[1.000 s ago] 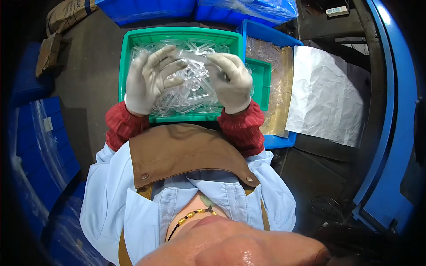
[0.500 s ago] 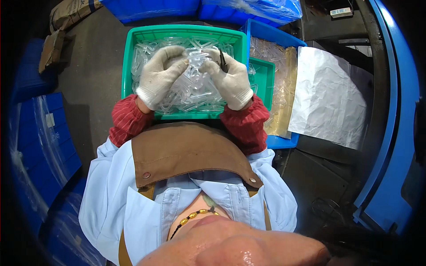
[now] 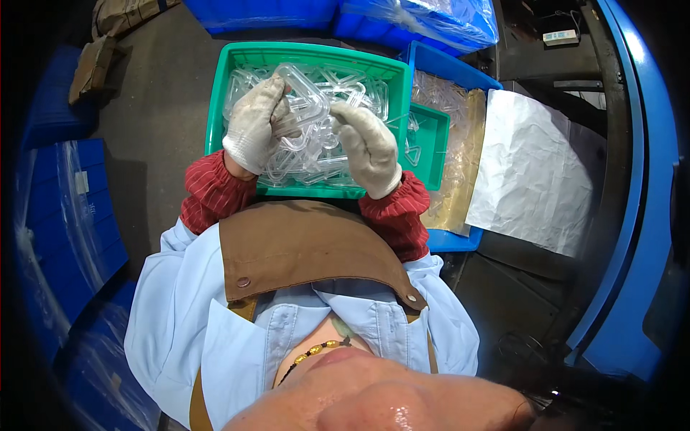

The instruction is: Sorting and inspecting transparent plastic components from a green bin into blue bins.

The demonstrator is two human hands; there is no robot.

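Note:
My left hand (image 3: 253, 123), in a white knit glove, grips a clear plastic triangular frame (image 3: 310, 92) and holds it tilted up above the bin. Close to the frame's right corner is my right hand (image 3: 368, 147), also gloved, with its fingers curled and pressed together. What sits inside the right hand is hidden; the dark pointed tool seen there earlier does not show. Below both hands stands a green bin (image 3: 316, 50) with many loose clear plastic frames (image 3: 309, 161) heaped in it.
A small green tray (image 3: 433, 147) with a few clear pieces sits inside a blue bin (image 3: 460, 68) at the right. Beside it lies a crumpled white sheet (image 3: 528, 169). Blue crates (image 3: 259, 16) stand beyond, and more blue crates (image 3: 93, 215) are at the left.
The left hand has turned and now raises a triangular frame into plain view. My right hand has rotated and lowered slightly, and the dark tool in it has gone out of sight.

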